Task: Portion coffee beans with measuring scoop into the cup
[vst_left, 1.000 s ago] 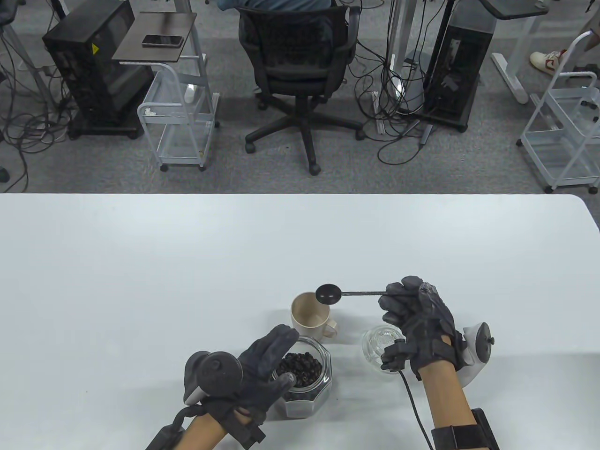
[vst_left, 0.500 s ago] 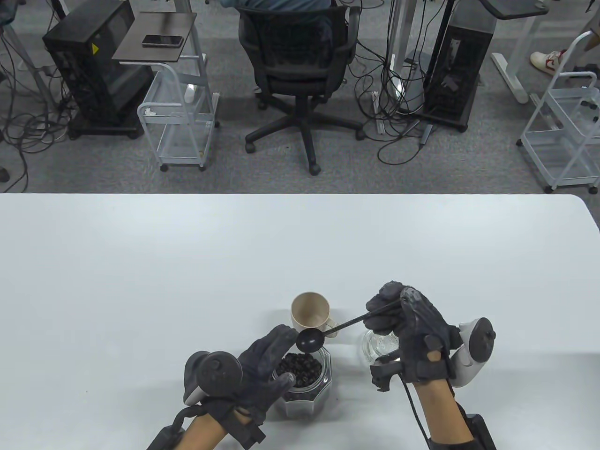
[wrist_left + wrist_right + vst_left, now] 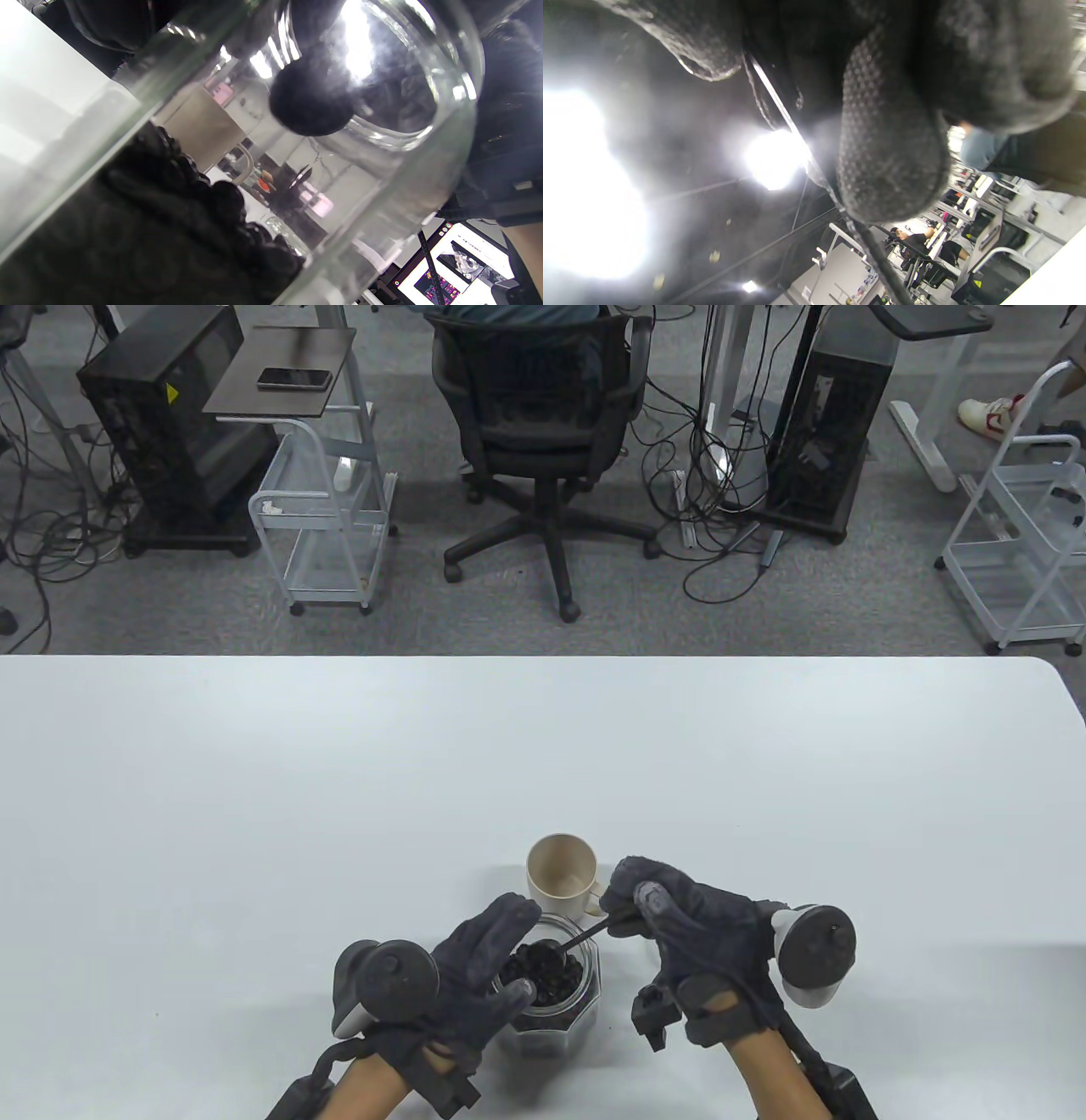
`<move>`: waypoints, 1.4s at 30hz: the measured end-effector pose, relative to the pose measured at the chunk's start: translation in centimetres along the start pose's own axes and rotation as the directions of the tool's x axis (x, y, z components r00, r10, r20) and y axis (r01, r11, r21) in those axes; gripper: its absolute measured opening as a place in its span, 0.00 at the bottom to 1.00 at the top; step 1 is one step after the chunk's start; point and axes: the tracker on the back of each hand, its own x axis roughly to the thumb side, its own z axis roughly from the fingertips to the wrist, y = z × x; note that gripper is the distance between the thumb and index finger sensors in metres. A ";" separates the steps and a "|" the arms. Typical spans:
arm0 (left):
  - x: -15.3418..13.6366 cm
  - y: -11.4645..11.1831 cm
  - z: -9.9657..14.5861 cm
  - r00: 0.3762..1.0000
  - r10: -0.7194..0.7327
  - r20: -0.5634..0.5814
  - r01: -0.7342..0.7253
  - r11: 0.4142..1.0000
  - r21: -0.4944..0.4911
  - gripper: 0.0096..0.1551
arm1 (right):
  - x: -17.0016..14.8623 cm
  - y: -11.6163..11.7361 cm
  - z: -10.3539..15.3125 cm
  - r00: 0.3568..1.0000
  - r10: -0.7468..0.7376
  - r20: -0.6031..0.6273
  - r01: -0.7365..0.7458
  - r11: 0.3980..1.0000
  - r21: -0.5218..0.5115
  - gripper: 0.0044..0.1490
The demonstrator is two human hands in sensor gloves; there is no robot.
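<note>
A glass jar (image 3: 588, 994) of dark coffee beans (image 3: 543, 976) stands near the table's front edge, and my left hand (image 3: 484, 976) grips its left side. My right hand (image 3: 670, 916) pinches the thin handle of a black measuring scoop (image 3: 584, 935), whose bowl dips into the jar's mouth among the beans. A beige cup (image 3: 560, 874) stands just behind the jar, empty as far as I can see. In the left wrist view, the scoop's bowl (image 3: 312, 99) shows through the glass above the beans (image 3: 140, 228). In the right wrist view, the scoop handle (image 3: 874, 250) runs past my gloved fingertips (image 3: 891, 169).
The white table (image 3: 339, 780) stretches wide behind and to both sides of the cup. An office chair (image 3: 543, 432) and white carts (image 3: 327, 526) stand on the floor beyond the table's far edge. The glass lid seen earlier is hidden under my right hand.
My right hand has swung the scoop from above the cup back and down into the jar of beans, moving left and toward me. My left hand has kept its hold on the jar.
</note>
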 end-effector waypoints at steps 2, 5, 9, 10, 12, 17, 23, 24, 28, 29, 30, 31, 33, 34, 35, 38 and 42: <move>0.0 0.0 0.0 1.000 0.002 0.001 -0.002 1.000 0.000 0.52 | 0.9 0.9 0.1 0.996 0.071 0.059 -0.073 0.997 0.040 0.28; 0.0 0.0 0.0 1.000 0.002 0.002 -0.002 1.000 0.001 0.52 | 1.7 2.1 0.3 0.983 0.140 0.118 -0.152 0.983 0.099 0.28; 0.0 0.0 0.0 1.000 0.003 0.001 -0.003 1.000 0.002 0.52 | 1.8 3.3 0.6 0.968 0.196 0.159 -0.220 0.964 0.150 0.28; 0.0 0.0 0.0 1.000 0.003 0.001 -0.003 1.000 0.002 0.53 | 1.7 3.6 0.7 0.964 0.212 0.159 -0.237 0.959 0.158 0.28; 0.0 0.0 0.0 1.000 0.002 0.001 -0.002 1.000 0.001 0.53 | 1.5 3.9 0.7 0.959 0.236 0.158 -0.262 0.950 0.170 0.27; 0.0 0.0 0.0 1.000 0.002 -0.003 -0.002 1.000 -0.002 0.53 | 0.6 4.5 0.8 0.956 0.271 0.111 -0.289 0.935 0.205 0.27; 0.0 0.0 0.0 1.000 0.001 -0.002 -0.001 1.000 -0.001 0.53 | -0.2 4.6 0.6 0.939 0.340 0.047 -0.339 0.900 0.275 0.26; 0.0 0.0 0.0 1.000 0.002 -0.001 -0.002 1.000 -0.001 0.53 | -0.4 4.5 0.6 0.945 0.326 0.025 -0.320 0.906 0.277 0.26; 0.0 0.1 0.0 1.000 0.001 -0.001 -0.001 1.000 -0.001 0.53 | -1.2 4.3 0.5 0.962 0.266 -0.063 -0.237 0.927 0.289 0.26; 0.0 0.1 0.0 1.000 0.001 -0.001 -0.001 1.000 -0.001 0.53 | -1.5 4.2 0.5 0.966 0.244 -0.088 -0.210 0.935 0.287 0.25; 0.0 0.0 0.0 1.000 0.001 -0.001 -0.001 1.000 -0.001 0.53 | -1.6 4.1 0.6 0.967 0.232 -0.104 -0.195 0.938 0.287 0.25; 0.0 0.0 0.0 1.000 0.000 -0.002 0.000 1.000 -0.002 0.53 | -1.9 4.0 0.6 0.968 0.210 -0.136 -0.166 0.945 0.280 0.25; 0.0 0.1 0.0 1.000 0.001 -0.002 -0.001 1.000 -0.005 0.53 | -2.4 3.8 0.6 0.967 0.169 -0.191 -0.117 0.959 0.257 0.25; 0.0 0.1 0.0 1.000 -0.003 -0.001 0.003 1.000 -0.005 0.53 | -2.8 3.7 0.7 0.963 0.135 -0.231 -0.080 0.969 0.236 0.25; 0.0 0.1 0.0 1.000 -0.005 0.000 0.005 1.000 -0.004 0.53 | -3.1 3.6 0.7 0.960 0.110 -0.259 -0.052 0.975 0.218 0.25; 0.0 0.1 -0.1 1.000 -0.011 0.003 0.011 1.000 -0.002 0.53 | -4.2 3.2 1.0 0.932 0.018 -0.362 0.044 0.986 0.163 0.26; 0.0 0.1 -0.1 1.000 -0.012 0.002 0.012 1.000 0.001 0.53 | -5.1 2.9 1.4 0.881 -0.072 -0.468 0.122 0.989 0.078 0.26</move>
